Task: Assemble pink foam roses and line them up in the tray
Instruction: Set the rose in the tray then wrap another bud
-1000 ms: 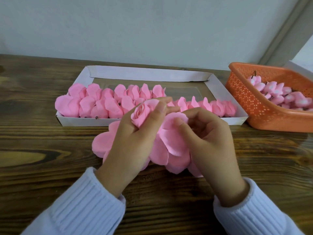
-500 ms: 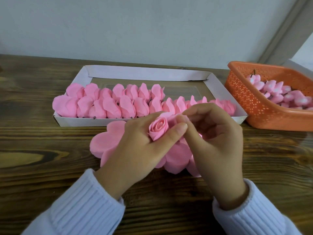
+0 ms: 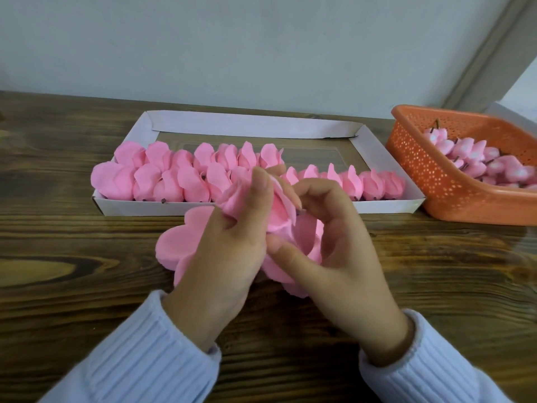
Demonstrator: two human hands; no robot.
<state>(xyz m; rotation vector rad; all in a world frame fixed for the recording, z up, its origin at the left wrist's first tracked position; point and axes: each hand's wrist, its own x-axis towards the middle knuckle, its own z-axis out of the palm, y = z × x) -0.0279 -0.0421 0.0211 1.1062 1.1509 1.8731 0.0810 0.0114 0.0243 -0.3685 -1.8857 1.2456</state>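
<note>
Wooden worktop (image 3: 87, 286), just before the tray (image 3: 386, 205): our left grip (image 3: 229, 251) and right grip (image 3: 343, 257) pinch the rose (image 3: 279, 218); squeezing harder could crease petals.

A dark-grained wooden table (image 3: 58, 242) stands against a plain pale wall (image 3: 232, 48) in soft, even light.

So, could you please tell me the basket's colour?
Orange, perforated basket, clearest in the head view.

My counter (image 3: 72, 286) was dark, knotted wood, set against a plain pale wall (image 3: 261, 48); a grey strip (image 3: 488, 53) slanted at right.
</note>
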